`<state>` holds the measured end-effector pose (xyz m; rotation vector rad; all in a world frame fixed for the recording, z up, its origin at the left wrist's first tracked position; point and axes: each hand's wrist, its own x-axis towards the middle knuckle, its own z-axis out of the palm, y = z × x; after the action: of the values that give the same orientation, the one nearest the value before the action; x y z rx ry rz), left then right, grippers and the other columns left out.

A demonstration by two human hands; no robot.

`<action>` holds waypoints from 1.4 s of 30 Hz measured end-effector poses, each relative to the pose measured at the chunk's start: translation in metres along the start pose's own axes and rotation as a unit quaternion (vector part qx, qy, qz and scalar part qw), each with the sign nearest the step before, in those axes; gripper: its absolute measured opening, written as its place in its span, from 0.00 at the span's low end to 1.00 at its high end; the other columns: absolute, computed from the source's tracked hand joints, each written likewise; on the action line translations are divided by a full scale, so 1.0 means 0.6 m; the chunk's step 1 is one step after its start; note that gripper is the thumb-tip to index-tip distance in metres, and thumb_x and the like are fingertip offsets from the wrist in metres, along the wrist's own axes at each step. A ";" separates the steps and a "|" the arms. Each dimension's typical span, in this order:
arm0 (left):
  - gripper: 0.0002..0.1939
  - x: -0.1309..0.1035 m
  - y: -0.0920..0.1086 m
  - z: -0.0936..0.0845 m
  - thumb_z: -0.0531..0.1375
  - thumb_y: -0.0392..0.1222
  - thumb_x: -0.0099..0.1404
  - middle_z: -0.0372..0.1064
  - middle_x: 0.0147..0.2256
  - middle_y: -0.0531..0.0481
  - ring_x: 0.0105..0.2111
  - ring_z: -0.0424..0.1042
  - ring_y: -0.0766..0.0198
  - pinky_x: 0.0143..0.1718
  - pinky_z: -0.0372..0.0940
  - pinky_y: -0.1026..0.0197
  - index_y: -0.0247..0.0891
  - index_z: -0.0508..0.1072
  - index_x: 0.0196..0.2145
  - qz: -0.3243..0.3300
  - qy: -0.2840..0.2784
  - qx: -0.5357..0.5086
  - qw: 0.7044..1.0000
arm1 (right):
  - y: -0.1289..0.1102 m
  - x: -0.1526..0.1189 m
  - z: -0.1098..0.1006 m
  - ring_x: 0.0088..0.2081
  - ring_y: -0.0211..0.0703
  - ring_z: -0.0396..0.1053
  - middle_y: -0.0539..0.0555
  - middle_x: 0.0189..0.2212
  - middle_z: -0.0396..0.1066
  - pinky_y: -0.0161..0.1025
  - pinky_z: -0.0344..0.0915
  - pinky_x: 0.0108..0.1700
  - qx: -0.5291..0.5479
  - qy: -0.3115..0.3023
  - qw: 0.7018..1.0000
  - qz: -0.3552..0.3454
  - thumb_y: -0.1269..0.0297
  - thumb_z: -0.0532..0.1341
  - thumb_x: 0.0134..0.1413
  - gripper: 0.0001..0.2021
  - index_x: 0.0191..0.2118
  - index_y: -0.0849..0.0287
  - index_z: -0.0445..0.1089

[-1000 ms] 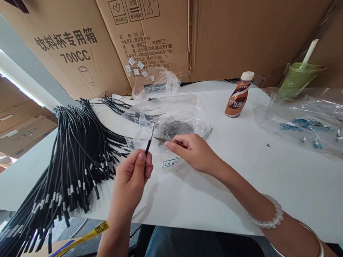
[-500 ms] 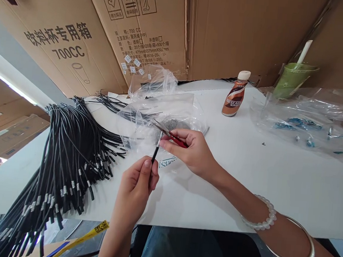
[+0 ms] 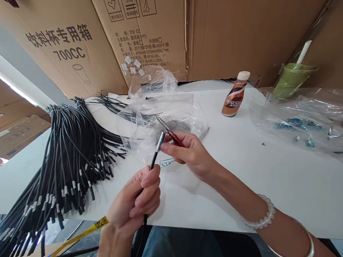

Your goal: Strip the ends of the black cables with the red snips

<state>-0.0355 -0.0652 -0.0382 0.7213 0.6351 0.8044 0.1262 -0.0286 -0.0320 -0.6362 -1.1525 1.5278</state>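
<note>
left hand (image 3: 136,201) closed around a black cable (image 3: 154,161), its tip raised to the red-handled tweezers (image 3: 171,134) pinched in right hand (image 3: 187,152), cable bundle (image 3: 66,163) lying left of both.

White table (image 3: 244,183), black cable bundle (image 3: 67,155), clear plastic bags (image 3: 310,120), coffee bottle (image 3: 233,94), green cup (image 3: 292,80)

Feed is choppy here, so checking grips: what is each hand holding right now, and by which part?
Left hand pinches a black cable just below its tip. Right hand grips red-handled tweezers by the handle, tips at the cable end.
</note>
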 end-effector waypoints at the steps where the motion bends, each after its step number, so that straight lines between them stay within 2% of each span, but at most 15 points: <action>1: 0.23 0.001 -0.002 0.000 0.65 0.48 0.59 0.37 0.10 0.68 0.08 0.27 0.79 0.09 0.32 0.69 0.40 0.54 0.20 -0.005 -0.006 -0.021 1.000 | 0.001 0.000 0.000 0.27 0.32 0.58 0.46 0.26 0.63 0.34 0.52 0.25 0.007 -0.003 1.000 -0.003 0.60 0.70 0.42 0.11 0.27 0.57 0.69; 3: 0.22 0.003 -0.007 0.001 0.65 0.47 0.59 0.36 0.09 0.68 0.08 0.28 0.79 0.09 0.34 0.70 0.40 0.54 0.20 -0.008 -0.005 -0.039 0.999 | 0.003 -0.001 0.001 0.27 0.32 0.57 0.45 0.25 0.62 0.34 0.53 0.27 0.011 0.006 1.000 -0.011 0.62 0.70 0.43 0.10 0.28 0.57 0.69; 4: 0.20 0.004 -0.010 0.002 0.63 0.48 0.61 0.39 0.09 0.67 0.08 0.31 0.79 0.10 0.37 0.71 0.40 0.57 0.21 0.012 0.016 -0.009 1.000 | 0.004 -0.001 0.001 0.26 0.32 0.57 0.45 0.24 0.62 0.34 0.54 0.28 0.006 0.015 1.000 -0.017 0.63 0.70 0.43 0.10 0.28 0.58 0.69; 7: 0.15 0.004 -0.019 0.009 0.58 0.55 0.65 0.55 0.13 0.63 0.10 0.42 0.78 0.13 0.41 0.72 0.39 0.68 0.33 0.131 0.116 0.157 0.972 | 0.007 -0.003 0.003 0.26 0.32 0.56 0.44 0.24 0.63 0.34 0.55 0.29 -0.029 0.043 0.998 -0.037 0.65 0.70 0.43 0.08 0.28 0.58 0.70; 10: 0.11 0.000 -0.031 0.019 0.59 0.51 0.66 0.64 0.16 0.61 0.12 0.51 0.76 0.14 0.44 0.71 0.42 0.67 0.38 0.266 0.234 0.307 0.883 | 0.008 -0.006 0.007 0.26 0.32 0.56 0.44 0.24 0.63 0.34 0.54 0.28 -0.058 0.030 0.997 -0.048 0.67 0.69 0.45 0.07 0.28 0.58 0.70; 13: 0.02 -0.002 -0.044 0.026 0.58 0.40 0.67 0.70 0.23 0.58 0.16 0.62 0.73 0.20 0.57 0.69 0.42 0.67 0.35 0.372 0.344 0.413 0.757 | 0.008 -0.011 0.013 0.26 0.32 0.57 0.44 0.24 0.62 0.33 0.55 0.29 -0.057 0.006 0.996 -0.067 0.70 0.68 0.47 0.06 0.28 0.58 0.69; 15: 0.03 -0.002 -0.049 0.029 0.56 0.37 0.67 0.71 0.27 0.56 0.19 0.66 0.72 0.23 0.62 0.68 0.41 0.67 0.34 0.392 0.367 0.438 0.721 | 0.009 -0.014 0.018 0.26 0.31 0.56 0.43 0.23 0.61 0.32 0.55 0.28 -0.056 -0.007 0.995 -0.081 0.72 0.67 0.48 0.06 0.27 0.58 0.68; 17: 0.05 -0.002 -0.050 0.030 0.55 0.38 0.68 0.69 0.26 0.57 0.19 0.64 0.72 0.23 0.61 0.69 0.41 0.68 0.34 0.380 0.359 0.438 0.731 | 0.009 -0.017 0.022 0.25 0.31 0.56 0.43 0.22 0.61 0.32 0.55 0.28 -0.051 -0.022 0.994 -0.091 0.73 0.66 0.49 0.07 0.27 0.58 0.68; 20: 0.10 -0.005 -0.047 0.033 0.55 0.44 0.69 0.62 0.22 0.57 0.19 0.58 0.73 0.19 0.55 0.72 0.40 0.70 0.31 0.329 0.323 0.351 0.815 | 0.011 -0.018 0.025 0.24 0.30 0.57 0.42 0.21 0.62 0.31 0.56 0.28 -0.030 -0.033 0.995 -0.092 0.75 0.67 0.48 0.07 0.28 0.58 0.69; 23: 0.17 -0.008 -0.043 0.034 0.60 0.53 0.65 0.56 0.21 0.57 0.19 0.52 0.75 0.16 0.48 0.74 0.38 0.69 0.26 0.267 0.270 0.225 0.897 | 0.013 -0.016 0.025 0.25 0.30 0.58 0.43 0.22 0.63 0.30 0.56 0.29 -0.009 -0.031 0.997 -0.075 0.75 0.67 0.47 0.07 0.27 0.58 0.69; 27: 0.19 -0.011 -0.038 0.032 0.61 0.54 0.63 0.50 0.17 0.60 0.16 0.40 0.76 0.14 0.42 0.74 0.37 0.66 0.24 0.198 0.198 0.121 0.952 | 0.014 -0.012 0.026 0.29 0.31 0.61 0.45 0.26 0.66 0.31 0.59 0.33 0.010 -0.020 0.999 -0.048 0.72 0.68 0.45 0.06 0.28 0.59 0.71; 29: 0.18 -0.011 -0.038 0.031 0.62 0.52 0.63 0.49 0.17 0.61 0.15 0.38 0.76 0.14 0.43 0.73 0.37 0.66 0.24 0.189 0.177 0.079 0.963 | 0.013 -0.011 0.029 0.30 0.32 0.63 0.46 0.27 0.68 0.32 0.60 0.34 0.028 -0.008 0.999 -0.031 0.71 0.70 0.43 0.06 0.27 0.59 0.71; 32: 0.16 -0.012 -0.040 0.030 0.64 0.50 0.62 0.49 0.18 0.62 0.15 0.38 0.76 0.15 0.45 0.73 0.37 0.67 0.25 0.203 0.175 0.041 0.963 | 0.009 -0.013 0.036 0.26 0.30 0.60 0.44 0.24 0.65 0.32 0.57 0.29 0.062 0.006 0.998 -0.001 0.68 0.71 0.41 0.08 0.25 0.59 0.70; 36: 0.16 -0.009 -0.043 0.032 0.66 0.49 0.60 0.48 0.18 0.62 0.15 0.38 0.76 0.16 0.47 0.73 0.37 0.67 0.24 0.205 0.178 0.030 0.962 | 0.008 -0.021 0.042 0.21 0.28 0.53 0.42 0.20 0.58 0.32 0.48 0.23 0.095 0.001 0.995 0.020 0.64 0.69 0.45 0.09 0.26 0.58 0.68; 42: 0.19 -0.005 -0.047 0.024 0.65 0.51 0.61 0.45 0.18 0.62 0.17 0.36 0.74 0.16 0.45 0.73 0.36 0.66 0.22 0.194 0.151 0.015 0.969 | 0.017 -0.029 0.045 0.17 0.26 0.40 0.38 0.18 0.52 0.35 0.36 0.21 0.157 0.009 0.986 0.061 0.67 0.67 0.47 0.10 0.28 0.57 0.64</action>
<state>-0.0149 -0.0862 -0.0507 0.7683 0.7924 1.2865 0.1039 -0.0536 -0.0337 -0.5107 -0.8453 1.7586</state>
